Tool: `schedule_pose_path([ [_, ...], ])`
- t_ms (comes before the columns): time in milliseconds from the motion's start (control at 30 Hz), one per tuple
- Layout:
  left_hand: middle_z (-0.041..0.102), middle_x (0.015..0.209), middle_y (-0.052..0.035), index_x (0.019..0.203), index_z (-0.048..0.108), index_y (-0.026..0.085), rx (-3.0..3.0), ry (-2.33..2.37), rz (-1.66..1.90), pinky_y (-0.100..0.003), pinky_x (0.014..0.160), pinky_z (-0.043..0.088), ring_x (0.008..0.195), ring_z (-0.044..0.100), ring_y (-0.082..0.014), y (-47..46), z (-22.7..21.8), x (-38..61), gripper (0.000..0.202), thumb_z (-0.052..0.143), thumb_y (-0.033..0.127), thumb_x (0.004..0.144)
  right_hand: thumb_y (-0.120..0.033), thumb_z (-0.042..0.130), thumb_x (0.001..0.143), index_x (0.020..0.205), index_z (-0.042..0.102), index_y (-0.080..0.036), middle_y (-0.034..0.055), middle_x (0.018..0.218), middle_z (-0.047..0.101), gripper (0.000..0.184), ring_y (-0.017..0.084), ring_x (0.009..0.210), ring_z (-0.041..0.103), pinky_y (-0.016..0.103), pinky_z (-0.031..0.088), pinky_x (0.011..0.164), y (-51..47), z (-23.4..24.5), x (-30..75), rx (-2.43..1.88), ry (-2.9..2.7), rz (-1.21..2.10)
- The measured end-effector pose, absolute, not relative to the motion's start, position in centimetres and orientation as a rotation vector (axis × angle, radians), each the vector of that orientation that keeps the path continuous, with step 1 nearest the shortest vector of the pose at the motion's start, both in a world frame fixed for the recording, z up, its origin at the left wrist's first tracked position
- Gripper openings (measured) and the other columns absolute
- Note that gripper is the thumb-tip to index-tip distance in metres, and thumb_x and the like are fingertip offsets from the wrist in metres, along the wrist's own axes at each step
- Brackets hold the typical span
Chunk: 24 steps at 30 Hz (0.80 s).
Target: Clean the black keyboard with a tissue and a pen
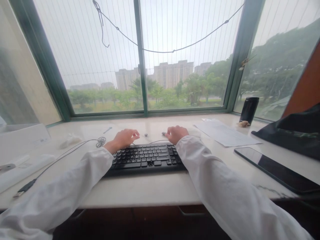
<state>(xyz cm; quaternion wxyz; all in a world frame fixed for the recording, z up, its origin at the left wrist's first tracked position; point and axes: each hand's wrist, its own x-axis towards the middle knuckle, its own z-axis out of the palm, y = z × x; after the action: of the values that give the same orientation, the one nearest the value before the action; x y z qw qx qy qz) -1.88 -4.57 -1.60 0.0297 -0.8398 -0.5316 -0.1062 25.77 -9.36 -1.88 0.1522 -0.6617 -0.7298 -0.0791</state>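
A black keyboard (147,169) lies on the white sill, and one spot in its lower rows shows a bare socket with its keycap off. Over the keyboard's far left edge, my left hand (125,137) has bent fingers, slightly apart, with nothing visible in them. Beyond the far right part, my right hand (177,134) pinches a small dark keycap (163,134) at its fingertips. Between the hands, a loose dark keycap (146,135) rests on the sill behind the keyboard. My sleeves cover both ends of the keyboard.
At left lie a cable (75,146) with a USB plug (23,189) and a white box (22,136). To the right are paper sheets (225,132), a phone (277,169), a black cylinder (249,110) and a dark bag (297,130). Windows stand behind.
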Motion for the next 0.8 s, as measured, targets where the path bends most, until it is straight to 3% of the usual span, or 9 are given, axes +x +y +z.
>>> schedule_pose_path([
  [267,0.072,0.114,-0.0052,0.117,0.069,0.026,-2.587,-1.661,-0.102,-0.032,0.089,0.047,0.105,0.063,-0.0238,1.2,-1.8,2.5,0.042,0.06,0.05,0.083,-0.042,0.053,0.09,0.098,0.074,-0.022,0.0139,0.098,0.072,0.03,0.027,0.091,0.068,0.036,0.047,0.076,-9.6,-1.9,25.4,-1.879,-2.1,-0.214],
  [400,0.073,0.11,-0.0042,0.101,0.074,0.027,-2.583,-1.594,-0.115,-0.031,0.086,0.048,0.099,0.065,-0.0226,2.5,-2.4,3.7,0.028,0.064,0.041,0.08,-0.041,0.054,0.089,0.097,0.075,-0.022,0.0125,0.098,0.072,0.029,0.026,0.091,0.068,0.035,0.048,0.076,-9.7,-1.9,25.2,-1.882,-2.092,-0.225],
  [567,0.075,0.1,-0.0048,0.092,0.074,0.024,-2.58,-1.466,-0.266,-0.033,0.08,0.048,0.09,0.067,-0.0234,1.1,-1.4,3.3,0.024,0.062,0.04,0.08,-0.042,0.053,0.09,0.097,0.074,-0.024,0.0098,0.096,0.073,0.029,0.024,0.088,0.068,0.033,0.048,0.076,-9.9,-1.8,25.0,-1.859,-2.119,-0.205],
  [733,0.074,0.099,0.0028,0.096,0.071,0.028,-2.636,-1.232,-0.462,-0.027,0.08,0.045,0.09,0.067,-0.0174,-2.9,0.2,1.8,0.023,0.058,0.044,0.086,-0.043,0.055,0.088,0.094,0.075,-0.025,0.0095,0.095,0.074,0.027,0.025,0.087,0.068,0.033,0.047,0.074,-10.3,-1.8,24.3,-1.815,-2.135,-0.2],
  [800,0.074,0.095,0.0019,0.093,0.071,0.025,-2.731,-1.0,-0.632,-0.025,0.074,0.045,0.077,0.066,-0.014,-4.8,0.0,1.2,0.023,0.059,0.044,0.087,-0.042,0.056,0.087,0.092,0.075,-0.025,0.0097,0.093,0.074,0.026,0.025,0.086,0.068,0.033,0.046,0.073,-10.6,-1.9,23.9,-1.783,-2.14,-0.206],
])
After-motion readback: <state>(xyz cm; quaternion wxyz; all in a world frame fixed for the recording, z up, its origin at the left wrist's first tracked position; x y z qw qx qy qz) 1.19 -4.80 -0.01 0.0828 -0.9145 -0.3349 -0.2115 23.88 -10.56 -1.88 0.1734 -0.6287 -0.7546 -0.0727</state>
